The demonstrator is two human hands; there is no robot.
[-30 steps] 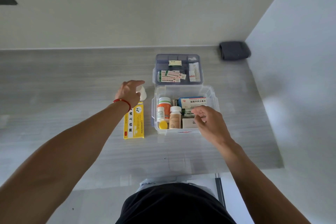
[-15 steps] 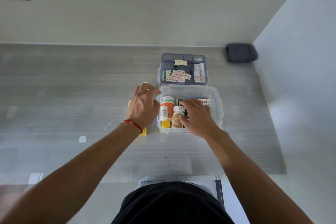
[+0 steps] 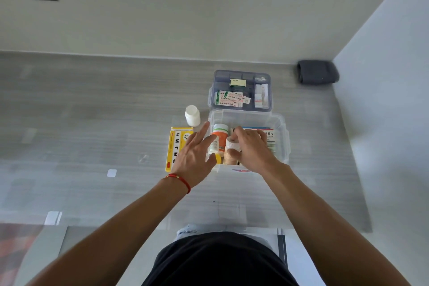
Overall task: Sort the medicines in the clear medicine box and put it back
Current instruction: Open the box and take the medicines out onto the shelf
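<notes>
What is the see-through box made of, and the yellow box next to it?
The clear medicine box looks like glossy, hard plastic: you can see the bottles through its walls, and its rim is moulded and rounded. The yellow box looks like thin printed cardboard, with flat faces, sharp folded edges and printed writing. That is only how they look.

- A pale grey worktop (image 3: 92,123) with faint horizontal streaks spreads below a plain off-white wall.
- A clear medicine box (image 3: 282,123) sits in front of a smoky blue-grey tray (image 3: 218,76) holding white packets printed in green and red.
- A yellow carton (image 3: 176,144) carries black characters and a red mark.
- A plain white bottle (image 3: 192,115) stands apart; an orange bottle (image 3: 220,134) has a white and green cap.
- A red cord bracelet (image 3: 180,181) has a small gold bead.
- A dark grey roll (image 3: 316,75) lies in the corner.
</notes>
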